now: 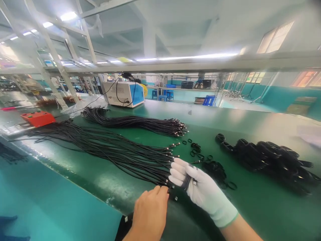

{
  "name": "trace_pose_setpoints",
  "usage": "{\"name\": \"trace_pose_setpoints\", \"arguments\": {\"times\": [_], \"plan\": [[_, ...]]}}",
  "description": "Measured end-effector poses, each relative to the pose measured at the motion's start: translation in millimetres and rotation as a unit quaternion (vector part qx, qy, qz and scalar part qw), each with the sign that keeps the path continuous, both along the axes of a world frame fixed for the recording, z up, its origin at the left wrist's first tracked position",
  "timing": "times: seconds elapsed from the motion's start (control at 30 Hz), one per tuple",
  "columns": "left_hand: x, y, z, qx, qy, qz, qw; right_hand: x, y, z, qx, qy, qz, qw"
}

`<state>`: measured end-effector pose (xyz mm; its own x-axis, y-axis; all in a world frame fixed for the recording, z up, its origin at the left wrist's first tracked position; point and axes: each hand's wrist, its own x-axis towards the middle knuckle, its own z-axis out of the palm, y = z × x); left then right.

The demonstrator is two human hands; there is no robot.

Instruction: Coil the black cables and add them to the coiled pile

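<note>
My right hand (203, 189), in a white glove, is closed around a coiled bundle of black cable (186, 182), with a small metal plug showing by the thumb. Bare and curled, my left hand (151, 209) is at the near edge of a spread of loose black cables (120, 147). Its fingertips are closed beside dark cable ends, and what they hold is hidden. The loose cables run in from the left, their metal-tipped plugs near both hands. Just beyond my right hand lies a pile of small black rings (215, 170), with several more rings (195, 147) scattered behind it.
A second long bundle of black cables (140, 122) lies farther back on the green table (208, 124). Coiled cables (265, 155) are heaped at the right. A red control box (37, 118) and a white-and-blue machine (125, 94) stand at the left and back.
</note>
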<state>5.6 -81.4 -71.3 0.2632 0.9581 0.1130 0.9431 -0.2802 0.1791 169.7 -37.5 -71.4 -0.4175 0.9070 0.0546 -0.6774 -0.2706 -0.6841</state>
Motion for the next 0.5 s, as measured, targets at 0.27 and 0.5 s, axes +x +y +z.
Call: {"name": "trace_pose_setpoints", "arguments": {"times": [0.27,0.5], "plan": [[6,1,1.6,0.221,-0.008,-0.146,0.964,-3,-6,-1.4,-0.02,0.019,0.003,1.0],[-22,41,55.9,0.248,0.068,-0.395,0.882,-21,-18,-9.9,-0.021,-0.026,0.124,0.992]]}}
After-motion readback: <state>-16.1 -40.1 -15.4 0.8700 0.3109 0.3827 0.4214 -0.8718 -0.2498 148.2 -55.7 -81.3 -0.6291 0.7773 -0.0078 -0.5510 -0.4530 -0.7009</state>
